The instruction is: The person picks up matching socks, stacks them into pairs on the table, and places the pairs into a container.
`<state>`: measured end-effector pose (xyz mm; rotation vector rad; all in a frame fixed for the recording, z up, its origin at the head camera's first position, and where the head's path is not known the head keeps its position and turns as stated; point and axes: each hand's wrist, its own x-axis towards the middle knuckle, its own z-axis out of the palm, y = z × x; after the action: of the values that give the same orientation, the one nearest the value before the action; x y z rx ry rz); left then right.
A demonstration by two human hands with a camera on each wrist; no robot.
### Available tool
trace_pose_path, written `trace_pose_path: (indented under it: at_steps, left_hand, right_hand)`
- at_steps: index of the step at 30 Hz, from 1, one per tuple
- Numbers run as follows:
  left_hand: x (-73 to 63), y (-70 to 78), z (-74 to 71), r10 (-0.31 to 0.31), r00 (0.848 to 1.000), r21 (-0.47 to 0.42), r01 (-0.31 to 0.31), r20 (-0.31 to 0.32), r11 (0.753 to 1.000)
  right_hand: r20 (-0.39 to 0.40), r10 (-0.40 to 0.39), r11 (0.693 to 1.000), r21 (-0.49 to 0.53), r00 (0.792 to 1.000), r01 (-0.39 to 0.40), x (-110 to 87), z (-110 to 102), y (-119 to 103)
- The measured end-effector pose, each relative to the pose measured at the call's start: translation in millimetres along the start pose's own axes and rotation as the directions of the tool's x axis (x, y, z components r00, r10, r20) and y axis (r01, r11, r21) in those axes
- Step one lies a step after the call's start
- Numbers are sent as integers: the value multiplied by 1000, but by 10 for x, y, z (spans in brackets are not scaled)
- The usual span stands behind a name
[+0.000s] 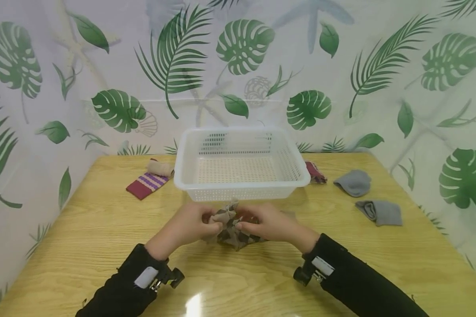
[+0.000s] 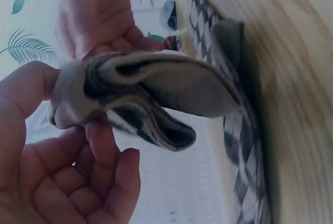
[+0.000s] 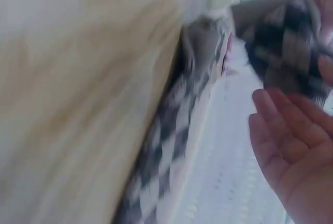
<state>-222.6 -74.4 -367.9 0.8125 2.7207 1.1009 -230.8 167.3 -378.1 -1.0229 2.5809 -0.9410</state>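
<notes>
A grey-and-black checkered sock [image 1: 224, 216], folded and bunched, is held up over the table between both hands. My left hand [image 1: 185, 225] pinches its left side; in the left wrist view thumb and fingers grip the folded end, and the sock's layered fold [image 2: 192, 83] faces the camera. On the opposite side, my right hand [image 1: 267, 223] holds it between thumb and fingers. The right wrist view has the fingers fairly straight along the sock's checkered side [image 3: 283, 44]. Below lies a second checkered sock [image 3: 169, 125], flat on the table, partly hidden by the hands in the head view.
Behind the hands stands a white perforated basket [image 1: 243, 185]. Left of it lie a maroon-and-purple striped sock [image 1: 147, 185] and a rolled beige piece [image 1: 160, 168]. To its right are a maroon sock [image 1: 315, 173] and two grey folded socks [image 1: 354, 182], one nearer the front.
</notes>
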Motion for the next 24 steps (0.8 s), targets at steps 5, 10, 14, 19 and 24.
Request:
trace_pose_path:
  at_steps: [5,10,14,19,24]
  left_hand:
    - [80,36,167,2,1000,85,-2,-2,996]
    - [101,19,185,2,1000,97,-3,10,995]
    - [88,-61,90,16,999,-3,-16,29,1000]
    - [27,-250,-81,-59,998,-25,59,-6,998]
    - [-1,-453,-101,-134,990,-24,135,39,991]
  right_hand:
    - [-75,106,965,249,992,-84,40,101,-9]
    - [-96,146,952,283,985,-114,16,99,25]
    - [-106,168,952,274,980,-134,-58,-17,91]
    - [-167,252,932,306,953,-193,-216,-225,310]
    - [-198,270,953,194,942,-233,-317,-294,537]
